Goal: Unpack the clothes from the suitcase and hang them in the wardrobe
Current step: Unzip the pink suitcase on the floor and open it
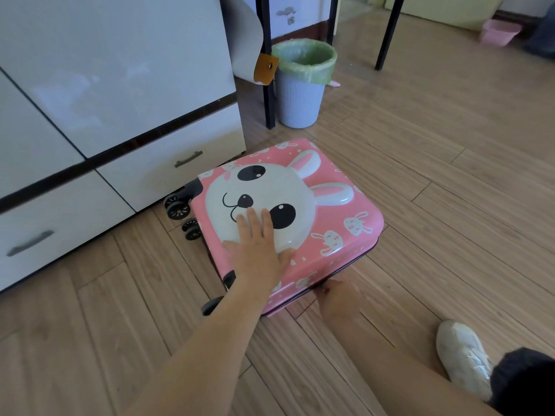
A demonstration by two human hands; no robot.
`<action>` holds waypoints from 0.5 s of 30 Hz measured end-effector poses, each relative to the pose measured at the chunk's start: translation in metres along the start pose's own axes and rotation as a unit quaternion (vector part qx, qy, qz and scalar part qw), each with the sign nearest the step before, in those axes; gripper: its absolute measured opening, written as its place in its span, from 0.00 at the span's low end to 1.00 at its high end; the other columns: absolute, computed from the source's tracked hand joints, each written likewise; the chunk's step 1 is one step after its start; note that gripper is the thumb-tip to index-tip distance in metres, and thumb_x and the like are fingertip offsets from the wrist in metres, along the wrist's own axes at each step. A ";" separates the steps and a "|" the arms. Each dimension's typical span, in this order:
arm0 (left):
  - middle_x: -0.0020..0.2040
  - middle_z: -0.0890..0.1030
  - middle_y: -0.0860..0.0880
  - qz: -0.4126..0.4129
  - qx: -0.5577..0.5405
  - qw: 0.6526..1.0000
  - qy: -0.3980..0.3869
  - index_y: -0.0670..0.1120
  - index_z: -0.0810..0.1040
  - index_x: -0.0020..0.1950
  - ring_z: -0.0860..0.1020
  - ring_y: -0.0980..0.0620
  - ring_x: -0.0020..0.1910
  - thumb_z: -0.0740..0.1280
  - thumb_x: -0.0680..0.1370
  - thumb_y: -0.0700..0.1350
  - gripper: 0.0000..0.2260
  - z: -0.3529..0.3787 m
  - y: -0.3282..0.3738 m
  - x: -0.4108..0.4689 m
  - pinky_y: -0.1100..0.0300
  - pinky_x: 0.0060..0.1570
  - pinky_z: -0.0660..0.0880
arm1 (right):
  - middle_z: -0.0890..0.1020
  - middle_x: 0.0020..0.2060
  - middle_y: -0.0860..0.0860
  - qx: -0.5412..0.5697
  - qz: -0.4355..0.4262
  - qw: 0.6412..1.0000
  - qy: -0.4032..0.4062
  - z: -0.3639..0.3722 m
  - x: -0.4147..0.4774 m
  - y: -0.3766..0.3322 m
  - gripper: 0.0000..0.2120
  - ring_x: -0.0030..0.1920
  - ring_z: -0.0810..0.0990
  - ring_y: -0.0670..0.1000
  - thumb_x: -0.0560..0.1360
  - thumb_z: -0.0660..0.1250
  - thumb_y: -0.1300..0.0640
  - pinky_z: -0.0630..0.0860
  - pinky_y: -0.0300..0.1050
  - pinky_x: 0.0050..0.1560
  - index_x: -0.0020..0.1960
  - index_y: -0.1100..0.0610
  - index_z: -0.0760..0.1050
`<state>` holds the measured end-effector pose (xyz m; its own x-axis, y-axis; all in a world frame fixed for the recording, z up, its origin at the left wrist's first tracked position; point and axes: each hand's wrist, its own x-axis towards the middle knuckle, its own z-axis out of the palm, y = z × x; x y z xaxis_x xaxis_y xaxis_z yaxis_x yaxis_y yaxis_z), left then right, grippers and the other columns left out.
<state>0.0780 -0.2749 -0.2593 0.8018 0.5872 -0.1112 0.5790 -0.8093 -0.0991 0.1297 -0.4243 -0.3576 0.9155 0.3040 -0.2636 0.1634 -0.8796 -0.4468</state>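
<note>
A pink suitcase (pixel 339 187) with a white rabbit face lies flat and closed on the wooden floor, its wheels toward the white wardrobe (pixel 114 70) at the left. My left hand (pixel 258 244) rests flat on the lid with straight, spread fingers. At the suitcase's near edge, my right hand (pixel 338 295) has its fingers bunched against the dark zipper seam and seems to pinch the zipper pull; the fingertips are partly hidden. No clothes are visible.
The wardrobe has two bottom drawers with dark handles (pixel 188 159). A grey waste bin (pixel 301 94) with a green liner stands beside black table legs (pixel 268 85). A pink basket (pixel 500 31) sits far right. My white shoe (pixel 464 355) is at lower right.
</note>
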 end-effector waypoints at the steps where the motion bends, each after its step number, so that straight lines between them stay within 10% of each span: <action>1: 0.78 0.42 0.41 0.000 -0.001 1.000 0.000 0.44 0.36 0.77 0.44 0.39 0.76 0.50 0.78 0.67 0.40 0.000 0.000 0.000 0.37 0.63 0.67 | 0.83 0.47 0.55 0.000 0.004 1.000 0.001 -0.001 0.000 -0.001 0.12 0.48 0.80 0.57 0.78 0.63 0.49 0.62 0.39 0.33 0.50 0.57 0.81; 15: 0.78 0.42 0.42 0.003 -0.019 1.000 0.009 0.45 0.36 0.77 0.45 0.40 0.76 0.52 0.77 0.67 0.40 -0.004 -0.003 -0.002 0.38 0.63 0.67 | 0.82 0.46 0.54 -0.099 -0.092 0.990 -0.049 0.005 -0.017 -0.005 0.09 0.48 0.80 0.57 0.77 0.59 0.57 0.62 0.42 0.37 0.50 0.58 0.76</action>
<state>0.0759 -0.2738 -0.2549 0.8081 0.5815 -0.0940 0.5783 -0.8136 -0.0606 0.1120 -0.4231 -0.3547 0.8250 0.4912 -0.2793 0.4019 -0.8576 -0.3210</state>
